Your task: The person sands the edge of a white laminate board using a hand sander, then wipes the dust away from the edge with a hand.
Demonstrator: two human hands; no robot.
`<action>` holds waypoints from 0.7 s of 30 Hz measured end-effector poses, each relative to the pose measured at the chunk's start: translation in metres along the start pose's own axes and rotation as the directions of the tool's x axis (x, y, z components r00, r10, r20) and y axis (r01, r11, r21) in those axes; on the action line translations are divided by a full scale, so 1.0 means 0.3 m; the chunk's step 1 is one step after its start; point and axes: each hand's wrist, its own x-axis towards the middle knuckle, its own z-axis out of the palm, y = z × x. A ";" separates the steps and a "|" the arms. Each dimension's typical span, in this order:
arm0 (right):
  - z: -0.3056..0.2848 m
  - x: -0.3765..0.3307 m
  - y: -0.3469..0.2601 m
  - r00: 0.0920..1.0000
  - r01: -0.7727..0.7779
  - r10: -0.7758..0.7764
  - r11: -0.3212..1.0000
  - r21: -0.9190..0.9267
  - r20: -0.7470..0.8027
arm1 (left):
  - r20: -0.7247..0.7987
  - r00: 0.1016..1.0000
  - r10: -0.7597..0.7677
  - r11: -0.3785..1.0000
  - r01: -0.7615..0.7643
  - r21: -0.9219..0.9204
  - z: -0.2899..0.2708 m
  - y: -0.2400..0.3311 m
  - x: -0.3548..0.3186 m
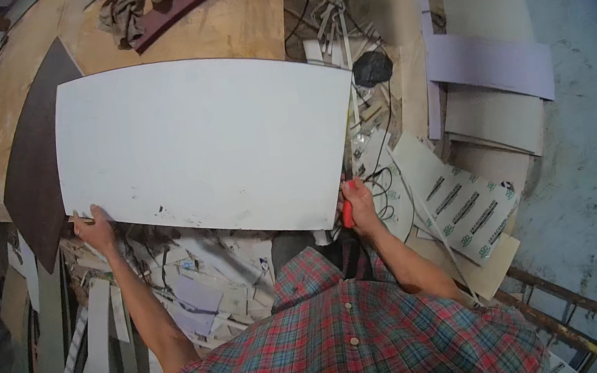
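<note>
– Grip, both hands?

– Left hand (pixel 95 229) had the white panel (pixel 204 142) pinched at its near-left corner, thumb on top. Right hand (pixel 360 204) was wrapped round a red-handled tool (pixel 348 208) by the panel's near-right corner. Tip hard to make out; couldn't tell if it touched the panel.

– Panel position?

– Left part over the bench (pixel 246 33) and a dark brown sheet (pixel 39 162). Right end ran out past the bench's right edge. Bench's near-right corner was hidden underneath; couldn't tell if the panel lay flat or was held up.

– Main risk?

– Tipping, my call. Overhang sat at the right, and the only clear hold was one pinch at the left. Had that slipped, the right end could have dropped toward the offcuts (pixel 234 298) below.

– Anything else?

– Tool skidding off the panel's edge: the person's body was near that corner. Also the black cable (pixel 383 193), looped just right of the right hand. Could have snagged the tool or wrist mid-move.
</note>
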 end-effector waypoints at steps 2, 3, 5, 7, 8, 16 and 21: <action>-0.010 0.021 -0.015 0.994 0.034 -0.036 0.999 0.021 0.106 | -0.016 0.959 0.282 0.952 -0.282 -0.124 0.009 0.130 -0.064; -0.014 0.030 -0.022 0.987 0.030 -0.032 0.999 0.014 0.155 | -0.017 0.929 0.369 0.907 -0.365 -0.209 0.018 0.207 -0.091; -0.014 0.054 -0.033 0.975 0.137 -0.117 0.986 -0.098 0.189 | 0.095 0.827 0.554 0.807 -0.505 -0.306 0.063 0.374 -0.163; -0.006 0.087 -0.044 0.977 0.048 -0.055 0.998 0.043 0.205 | 0.143 0.736 0.662 0.749 -0.648 -0.136 0.109 0.551 -0.231; 0.000 0.110 -0.049 0.972 0.005 -0.029 0.994 0.106 0.233 | 0.142 0.680 0.719 0.695 -0.708 -0.131 0.127 0.637 -0.276; 0.030 0.421 -0.179 0.930 0.090 -0.197 0.942 0.324 0.312 | 0.058 0.300 0.952 0.299 -0.878 -0.374 0.270 1.401 -0.568; 0.036 0.535 -0.253 0.885 0.135 -0.242 0.951 0.277 0.399 | 0.215 0.237 0.947 0.310 -0.845 -0.436 0.324 1.570 -0.619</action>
